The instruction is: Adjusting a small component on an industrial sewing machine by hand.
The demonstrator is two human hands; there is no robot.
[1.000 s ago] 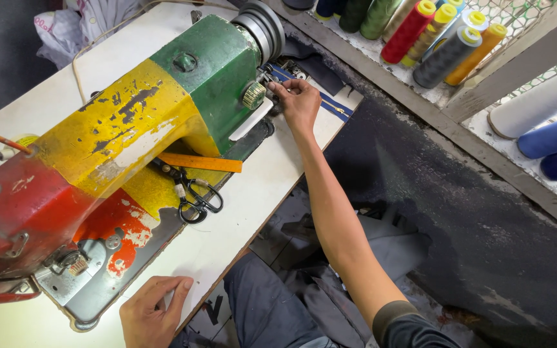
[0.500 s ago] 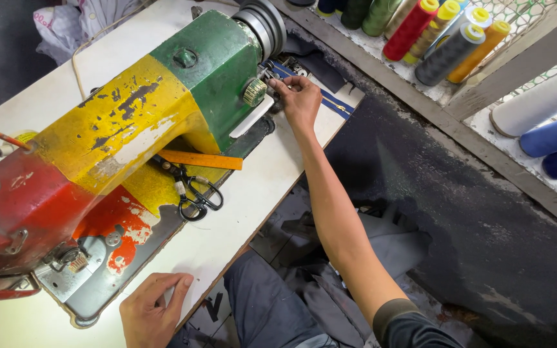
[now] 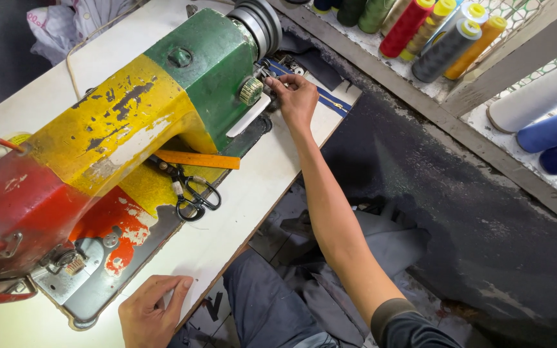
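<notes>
A: Quick pass. Right hand (image 3: 298,98) is stretched out to the far end of the sewing machine (image 3: 130,138), beside the handwheel (image 3: 257,22) and the small ribbed knob (image 3: 250,91). Fingers curled narrow at something small near the knob; can't tell if they pinch anything, too tight to see.

B: Left hand?

A: Left hand (image 3: 153,310) lies flat on the near edge of the desk (image 3: 253,187), just beside the machine's base plate (image 3: 91,293). Fingers loosely spread, holding nothing.

B: So how far along is the work?

A: Early, I'd judge. No fabric shows under the needle end; that end is mostly cut off at the left, so not certain. Black scissors (image 3: 191,193) lie shut on the machine bed, touching an orange ruler (image 3: 198,159), neither in hand. Looks like adjusting or setting up at the wheel end, sewing not begun.

B: Anything else by the right hand?

A: Dark blue strip with a zipper (image 3: 320,96) lies on the desk corner, just past the knuckles, partly under the hand. Thread cones (image 3: 443,35) stand on the ledge behind, well apart from both hands.

B: What's left?

A: By my read, nearly everything: finish at the wheel end, bring cloth to the needle, stitch. Grey cloth (image 3: 381,238) lies down on the floor beside the knee, untouched.
</notes>
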